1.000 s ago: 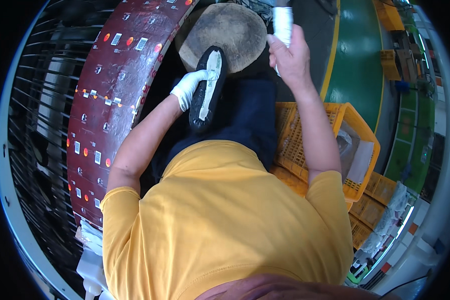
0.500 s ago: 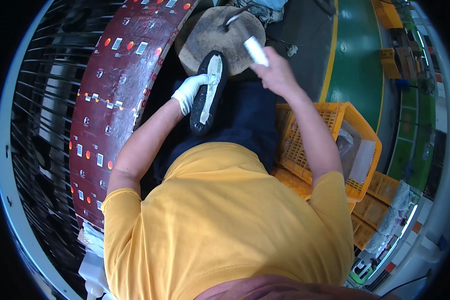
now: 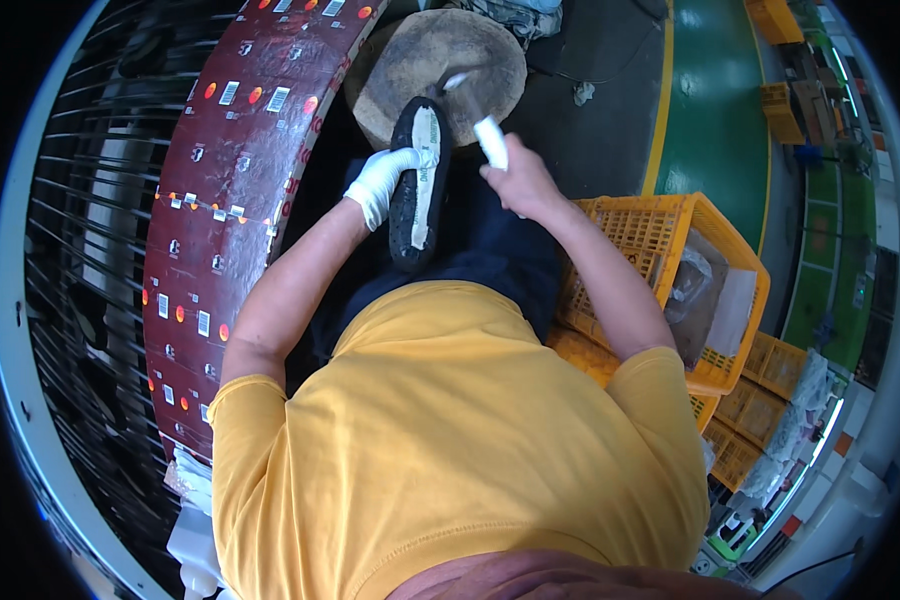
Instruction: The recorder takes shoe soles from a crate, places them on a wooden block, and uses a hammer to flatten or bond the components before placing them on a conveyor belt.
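Shoe [image 3: 404, 215], black with white strip [image 3: 423, 195]

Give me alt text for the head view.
A white-gloved left hand holds a shoe-shaped black piece with a pale strip; the bare right hand grips a white-handled tool near a round wooden block. A yellow crate stands at right.

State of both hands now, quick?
Left hand: gloved, closed around the black shoe.
Right hand: bare, closed on the white grip of the hammer; its head is blurred.
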### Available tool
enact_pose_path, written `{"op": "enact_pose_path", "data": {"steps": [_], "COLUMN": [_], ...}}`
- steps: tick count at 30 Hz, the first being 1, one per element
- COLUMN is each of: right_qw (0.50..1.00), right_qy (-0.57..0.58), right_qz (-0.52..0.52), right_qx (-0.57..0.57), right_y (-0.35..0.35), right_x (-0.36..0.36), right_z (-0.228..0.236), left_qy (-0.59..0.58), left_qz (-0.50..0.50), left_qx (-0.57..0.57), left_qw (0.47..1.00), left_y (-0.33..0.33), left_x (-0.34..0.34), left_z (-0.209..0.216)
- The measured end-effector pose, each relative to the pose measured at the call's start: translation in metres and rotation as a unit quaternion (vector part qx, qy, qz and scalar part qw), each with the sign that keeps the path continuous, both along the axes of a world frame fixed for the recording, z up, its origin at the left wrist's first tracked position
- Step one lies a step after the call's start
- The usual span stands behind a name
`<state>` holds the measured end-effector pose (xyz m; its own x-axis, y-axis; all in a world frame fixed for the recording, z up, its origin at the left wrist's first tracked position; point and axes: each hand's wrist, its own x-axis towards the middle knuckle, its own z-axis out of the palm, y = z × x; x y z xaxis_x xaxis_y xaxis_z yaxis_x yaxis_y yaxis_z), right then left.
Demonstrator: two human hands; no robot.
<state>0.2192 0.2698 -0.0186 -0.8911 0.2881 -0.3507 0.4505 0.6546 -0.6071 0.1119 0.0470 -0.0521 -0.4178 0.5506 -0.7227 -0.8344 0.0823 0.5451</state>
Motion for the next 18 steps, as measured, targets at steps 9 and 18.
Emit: {"op": "enact_pose_path", "data": {"steps": [9,18], "right_qw": [0.996,0.99], "right_qy": [-0.026,-0.015], "right_qz": [-0.003,0.01], "right_qx": [-0.083,-0.141], "right_y": [0.008,0.021], "right_x": [-0.04,-0.042], "right_z": [0.051,0.046], "left_qy": [-0.027,-0.04], "left_qz": [-0.033,-0.046], "left_qx": [0.024,0.018], "left_qw": [0.999,0.998], "left_y": [-0.014,-0.012], "left_x": [-0.01,-0.019], "left_z": [-0.012,-0.013]}}
